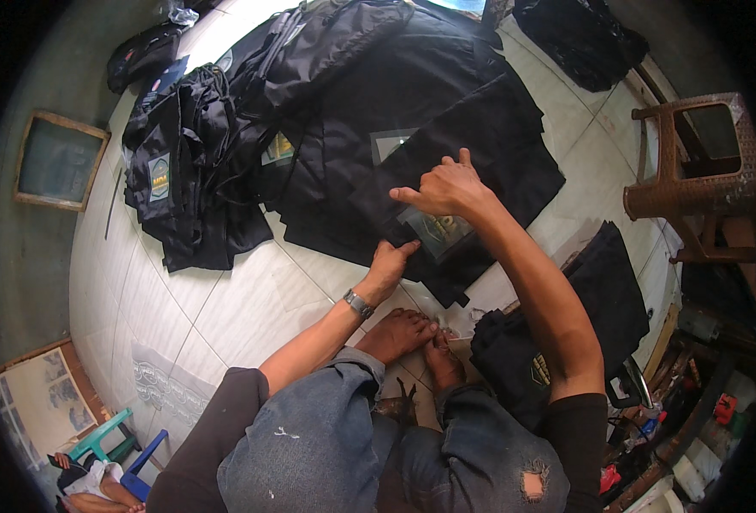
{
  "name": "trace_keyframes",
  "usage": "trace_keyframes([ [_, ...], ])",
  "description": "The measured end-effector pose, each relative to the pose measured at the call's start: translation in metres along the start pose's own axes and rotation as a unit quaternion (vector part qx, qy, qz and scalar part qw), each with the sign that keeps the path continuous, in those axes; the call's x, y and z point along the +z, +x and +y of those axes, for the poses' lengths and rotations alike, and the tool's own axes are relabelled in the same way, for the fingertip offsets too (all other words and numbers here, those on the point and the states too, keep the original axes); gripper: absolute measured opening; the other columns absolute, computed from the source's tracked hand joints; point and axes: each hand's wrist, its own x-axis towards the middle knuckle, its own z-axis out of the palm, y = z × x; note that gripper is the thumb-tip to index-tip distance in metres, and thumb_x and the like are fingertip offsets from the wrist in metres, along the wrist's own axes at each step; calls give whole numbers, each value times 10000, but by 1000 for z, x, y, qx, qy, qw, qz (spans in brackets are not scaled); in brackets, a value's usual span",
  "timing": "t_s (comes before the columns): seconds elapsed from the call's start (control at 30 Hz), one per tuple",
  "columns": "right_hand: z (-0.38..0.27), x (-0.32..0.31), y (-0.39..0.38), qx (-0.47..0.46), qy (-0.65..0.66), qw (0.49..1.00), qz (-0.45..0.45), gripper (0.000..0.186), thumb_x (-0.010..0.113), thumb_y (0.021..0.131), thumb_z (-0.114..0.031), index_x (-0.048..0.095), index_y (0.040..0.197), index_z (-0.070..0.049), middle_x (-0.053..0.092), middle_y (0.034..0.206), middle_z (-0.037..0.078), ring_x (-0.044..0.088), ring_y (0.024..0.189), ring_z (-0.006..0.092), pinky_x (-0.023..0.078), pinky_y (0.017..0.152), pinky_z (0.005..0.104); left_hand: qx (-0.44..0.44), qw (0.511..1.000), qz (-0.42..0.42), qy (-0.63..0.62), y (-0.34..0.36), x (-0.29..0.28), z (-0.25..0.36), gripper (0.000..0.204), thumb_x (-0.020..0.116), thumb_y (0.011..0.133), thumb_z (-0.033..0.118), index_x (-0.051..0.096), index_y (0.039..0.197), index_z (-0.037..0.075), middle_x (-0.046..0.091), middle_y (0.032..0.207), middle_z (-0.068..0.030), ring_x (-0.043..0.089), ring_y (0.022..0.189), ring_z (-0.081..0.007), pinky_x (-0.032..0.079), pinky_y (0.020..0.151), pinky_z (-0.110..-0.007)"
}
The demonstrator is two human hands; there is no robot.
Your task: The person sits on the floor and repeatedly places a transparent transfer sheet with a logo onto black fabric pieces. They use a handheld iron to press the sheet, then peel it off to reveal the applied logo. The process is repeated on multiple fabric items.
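Black cloth pieces lie spread in a wide overlapping layer on the tiled floor. My left hand pinches the near edge of one black cloth piece between thumb and fingers. Beside that hand, a printed emblem under a shiny clear film sits on the cloth. My right hand is just above the emblem, over the cloth, thumb stretched out and another finger raised; its remaining fingers are curled. Nothing shows in it. Farther off, a second film-covered patch is partly overlapped by cloth.
Black drawstring bags are heaped at the left. Close to my right forearm lies another black cloth stack. A brown plastic stool stands at the right, above cluttered tools. A wood-framed screen leans at the left wall; a seated person is at lower left.
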Motion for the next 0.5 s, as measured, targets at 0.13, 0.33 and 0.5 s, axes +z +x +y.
trace_keyframes([
  [0.13, -3, 1, 1, -9, 32, 999, -11, 878, 344, 981, -771, 809, 1093, -34, 651, 1344, 269, 460, 1427, 425, 66, 1245, 653, -5, 1000, -10, 23, -1, -3, 2, 233, 659, 978, 111, 677, 1128, -66, 737, 970, -86, 705, 770, -174, 548, 682, -318],
  [0.33, -8, 2, 1, -28, 44, 998, -31, 867, 367, 974, -773, 809, 1093, -37, 657, 1319, 282, 475, 1409, 423, 65, 1235, 674, 23, 999, 25, -3, -6, 5, 5, 243, 730, 921, 159, 711, 980, -76, 726, 890, -74, 642, 746, -135, 511, 691, -336],
  [0.5, -7, 3, 0, -30, 23, 999, -30, 867, 361, 980, -768, 803, 1115, -35, 648, 1335, 283, 464, 1417, 421, 71, 1240, 662, 13, 1000, 13, 12, -7, 3, 8, 225, 710, 940, 138, 697, 1043, -61, 725, 916, -66, 658, 757, -142, 519, 692, -327],
])
